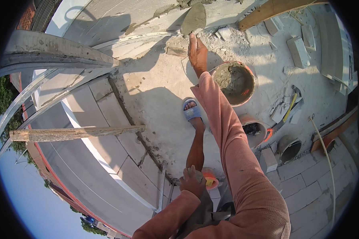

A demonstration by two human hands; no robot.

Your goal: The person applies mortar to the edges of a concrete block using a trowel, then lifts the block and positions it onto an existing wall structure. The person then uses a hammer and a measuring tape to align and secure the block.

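Observation:
My right hand is closed round the handle of a metal trowel, whose grey, mortar-smeared blade is raised toward the pale wall at the top. Below and right of that hand is a round bucket with wet grey mortar in it. My left hand rests with fingers apart at my bent leg, low in the middle. My foot in a light blue slide sandal stands on the dusty concrete floor.
At the left are scaffold poles, a wooden batten and a block parapet with a drop beyond. At the right are loose blocks, a yellow-handled hammer, more buckets and a pale pipe. A wooden plank leans top right.

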